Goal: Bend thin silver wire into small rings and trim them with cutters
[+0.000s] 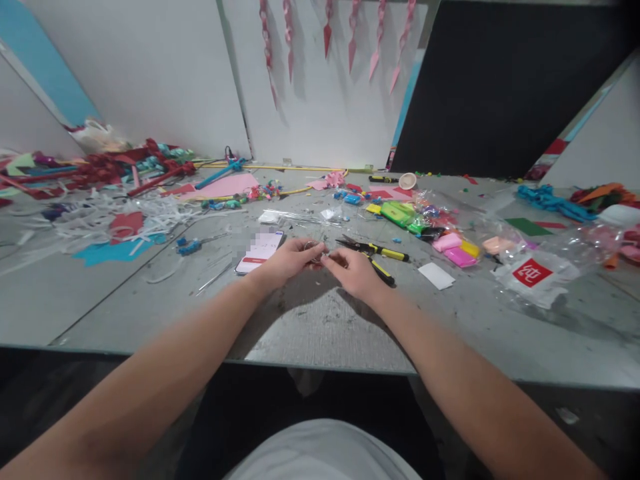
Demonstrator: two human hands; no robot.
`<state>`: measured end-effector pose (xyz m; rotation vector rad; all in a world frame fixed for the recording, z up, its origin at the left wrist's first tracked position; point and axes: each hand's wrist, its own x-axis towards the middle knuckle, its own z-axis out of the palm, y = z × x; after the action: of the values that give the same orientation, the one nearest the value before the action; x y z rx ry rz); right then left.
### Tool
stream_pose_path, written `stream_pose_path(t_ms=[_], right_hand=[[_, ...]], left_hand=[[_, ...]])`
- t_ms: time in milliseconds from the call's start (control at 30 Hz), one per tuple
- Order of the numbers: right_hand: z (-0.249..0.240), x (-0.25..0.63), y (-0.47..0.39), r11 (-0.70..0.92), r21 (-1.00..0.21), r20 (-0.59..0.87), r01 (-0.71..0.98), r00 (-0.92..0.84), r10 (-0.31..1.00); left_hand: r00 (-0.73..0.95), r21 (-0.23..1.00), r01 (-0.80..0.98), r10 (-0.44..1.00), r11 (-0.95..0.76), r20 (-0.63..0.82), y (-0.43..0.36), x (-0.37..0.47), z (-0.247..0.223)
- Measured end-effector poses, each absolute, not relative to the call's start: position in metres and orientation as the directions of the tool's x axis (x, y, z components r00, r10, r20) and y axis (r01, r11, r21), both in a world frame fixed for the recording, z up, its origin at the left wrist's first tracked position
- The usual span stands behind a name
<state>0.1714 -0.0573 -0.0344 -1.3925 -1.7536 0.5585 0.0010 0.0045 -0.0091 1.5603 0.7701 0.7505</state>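
Note:
My left hand (292, 259) and my right hand (354, 272) meet over the middle of the table, fingertips nearly touching. Both are closed in a pinch on a thin, looped piece that looks like wire (311, 244); the fingers cover most of it. Just right of my right hand lie pliers (373, 249) with black and yellow handles, jaws pointing left. A phone (259, 252) with a lit screen lies beside my left hand. Straight thin strands (215, 273) rest on the table left of the phone.
White shredded strips (165, 210), blue paper (117, 249) and red pieces (90, 170) crowd the left. To the right are colourful clay packs (460, 250), a white card (437, 275) and a clear plastic bag (535, 277). Pink paper chains (352, 33) hang on the back board.

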Motion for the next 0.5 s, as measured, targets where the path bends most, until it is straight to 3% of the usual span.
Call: stream_pose_path(t_ms=[500], right_hand=[[-0.028,0.186,-0.059,0.327,-0.765,0.364,0.554,-0.047,0.930]], left_hand=[[0.632,0.885,0.306,0.770,-0.350,0.086,0.006,-0.011,0.004]])
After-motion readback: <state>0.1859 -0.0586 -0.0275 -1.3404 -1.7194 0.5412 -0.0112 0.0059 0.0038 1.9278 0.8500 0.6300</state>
